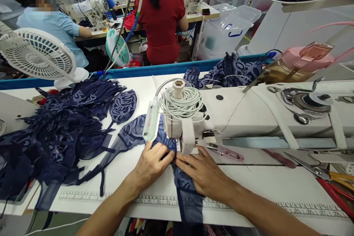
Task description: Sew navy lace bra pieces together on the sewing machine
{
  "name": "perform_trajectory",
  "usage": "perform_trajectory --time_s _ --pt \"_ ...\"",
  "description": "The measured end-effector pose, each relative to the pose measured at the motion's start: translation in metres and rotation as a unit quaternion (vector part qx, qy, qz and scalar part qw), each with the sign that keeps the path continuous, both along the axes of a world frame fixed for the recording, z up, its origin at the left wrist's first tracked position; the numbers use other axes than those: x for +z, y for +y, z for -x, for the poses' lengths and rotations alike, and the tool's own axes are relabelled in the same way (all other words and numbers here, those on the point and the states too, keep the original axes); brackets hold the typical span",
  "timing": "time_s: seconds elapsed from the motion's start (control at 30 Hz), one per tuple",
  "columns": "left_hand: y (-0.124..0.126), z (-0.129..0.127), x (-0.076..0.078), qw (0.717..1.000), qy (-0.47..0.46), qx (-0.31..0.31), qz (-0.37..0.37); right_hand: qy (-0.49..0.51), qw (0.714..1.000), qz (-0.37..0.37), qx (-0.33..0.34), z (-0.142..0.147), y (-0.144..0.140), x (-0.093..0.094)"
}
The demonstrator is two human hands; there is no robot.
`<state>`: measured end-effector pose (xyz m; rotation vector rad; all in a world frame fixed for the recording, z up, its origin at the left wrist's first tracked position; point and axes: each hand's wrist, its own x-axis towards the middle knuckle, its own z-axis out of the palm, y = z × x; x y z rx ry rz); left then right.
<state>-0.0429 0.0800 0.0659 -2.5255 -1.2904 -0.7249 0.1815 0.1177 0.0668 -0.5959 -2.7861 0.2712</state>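
A navy lace bra [132, 131] lies under the head of a white sewing machine [188, 136], its sheer band trailing left and another sheer end hanging over the table's front edge. My left hand [153, 162] is closed on the lace just left of the needle area, fingers curled and thumb side against the cloth. To the right of the presser foot, my right hand [206, 173] rests on the lace with its fingers stretched out flat, fingertips close to those of the left. The machine head partly hides the needle and the stitched spot.
Navy lace pieces [69, 129] are heaped at left, with more [232, 70] behind the machine. Pink thread snips [226, 153] and scissors [320, 173] lie right. A white fan [41, 53] stands at left. A ruler strip [155, 201] runs along the front. Co-workers sit beyond.
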Motion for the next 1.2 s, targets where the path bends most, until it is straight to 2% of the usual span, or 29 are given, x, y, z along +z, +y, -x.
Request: perform_trajectory --time_s 0.43,0.67,0.83,1.07,1.2 --pt "-0.001 -0.002 -0.007 0.999 0.014 0.028 0.03 0.007 1.0 0.018 -0.005 0.0 -0.001 0.0" --pt "-0.005 -0.005 -0.009 0.998 0.002 0.02 0.058 0.022 1.0 0.009 0.002 -0.001 -0.002 0.003" --pt "-0.002 -0.006 -0.01 0.998 -0.011 0.04 0.043 0.021 1.0 0.012 -0.002 -0.002 -0.001 0.002" --pt "0.015 -0.005 -0.011 0.997 -0.017 0.07 0.014 0.028 0.999 0.021 -0.013 0.001 0.005 -0.003" --pt "0.01 -0.004 -0.006 0.994 -0.013 0.112 -0.008 0.009 1.0 0.009 -0.018 0.001 0.006 -0.004"
